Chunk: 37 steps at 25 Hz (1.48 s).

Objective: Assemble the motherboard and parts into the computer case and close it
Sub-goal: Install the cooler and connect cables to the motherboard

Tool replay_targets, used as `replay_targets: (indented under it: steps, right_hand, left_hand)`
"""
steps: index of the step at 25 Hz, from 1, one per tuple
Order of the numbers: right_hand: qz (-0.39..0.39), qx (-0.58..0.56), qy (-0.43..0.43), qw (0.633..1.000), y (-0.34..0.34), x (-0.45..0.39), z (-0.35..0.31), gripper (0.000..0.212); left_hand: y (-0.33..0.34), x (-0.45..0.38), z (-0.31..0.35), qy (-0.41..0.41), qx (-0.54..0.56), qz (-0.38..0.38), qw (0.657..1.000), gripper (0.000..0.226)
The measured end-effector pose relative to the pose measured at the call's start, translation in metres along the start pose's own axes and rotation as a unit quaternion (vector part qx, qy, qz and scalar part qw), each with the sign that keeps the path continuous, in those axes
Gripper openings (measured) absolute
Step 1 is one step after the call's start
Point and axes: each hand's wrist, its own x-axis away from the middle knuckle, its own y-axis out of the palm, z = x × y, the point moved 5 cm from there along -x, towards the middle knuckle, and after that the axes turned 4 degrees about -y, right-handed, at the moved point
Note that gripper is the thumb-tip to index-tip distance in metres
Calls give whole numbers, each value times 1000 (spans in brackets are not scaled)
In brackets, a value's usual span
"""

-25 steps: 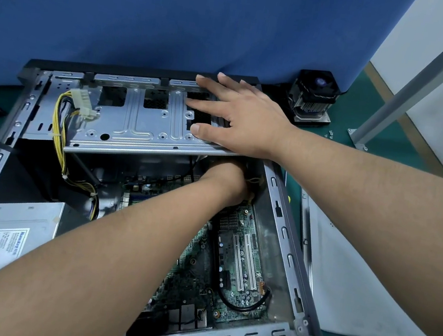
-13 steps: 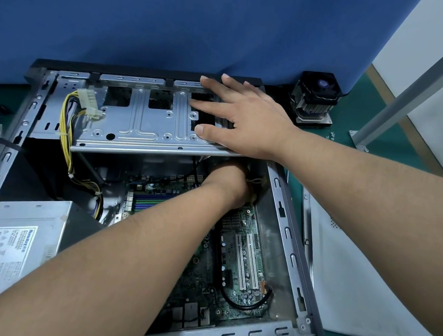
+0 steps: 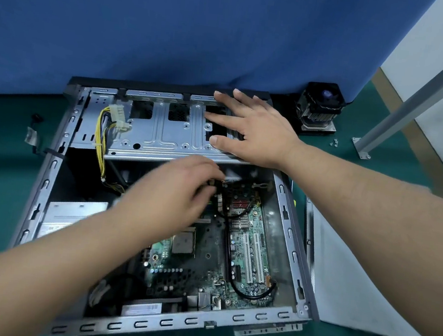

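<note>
The open computer case [image 3: 289, 232] lies on its side on the green mat. The green motherboard [image 3: 202, 273] sits inside it, with its bare CPU [image 3: 183, 242] showing. My right hand [image 3: 255, 130] rests flat, fingers spread, on the right end of the silver drive cage [image 3: 163, 133] at the case's far side. My left hand [image 3: 176, 190] is blurred over the board's far end, just in front of the cage edge. Its fingers are curled near a small dark connector, and I cannot make out whether they hold anything.
A power supply [image 3: 71, 217] sits in the case's left part, with yellow cables [image 3: 99, 137] running up to a white plug [image 3: 117, 114]. A CPU cooler [image 3: 319, 107] and loose screws [image 3: 334, 143] lie behind the case. The side panel [image 3: 354, 279] lies right of it, below a metal post [image 3: 416, 93].
My left hand has come out from under the drive cage and moved left and toward me over the board. My right hand stays on the cage.
</note>
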Motion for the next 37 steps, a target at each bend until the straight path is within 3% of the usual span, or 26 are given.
replay_targets:
  steps: [2, 3, 7, 20, 34, 37]
  right_hand:
    - [-2, 1, 0, 1000, 1, 0, -1, 70]
    - [-3, 3, 0, 1000, 0, 0, -1, 69]
    - [-8, 21, 3, 1000, -2, 1, -4, 69]
    - [-44, 64, 9, 997, -8, -11, -16, 68]
    - [-145, 61, 81, 984, -9, -6, -26, 62]
    - [-167, 7, 122, 978, -12, 0, -42, 58]
  left_hand:
    - [-35, 33, -22, 46, -81, 93, 991, 29]
    - [-46, 47, -39, 17, -117, 100, 988, 35]
    - [-51, 80, -81, -162, -195, -17, 967, 61]
    - [-56, 73, -98, -196, -161, 34, 967, 55]
    - [-59, 75, -96, -192, -156, 3, 969, 59]
    - [-71, 77, -97, -242, -43, 88, 965, 52]
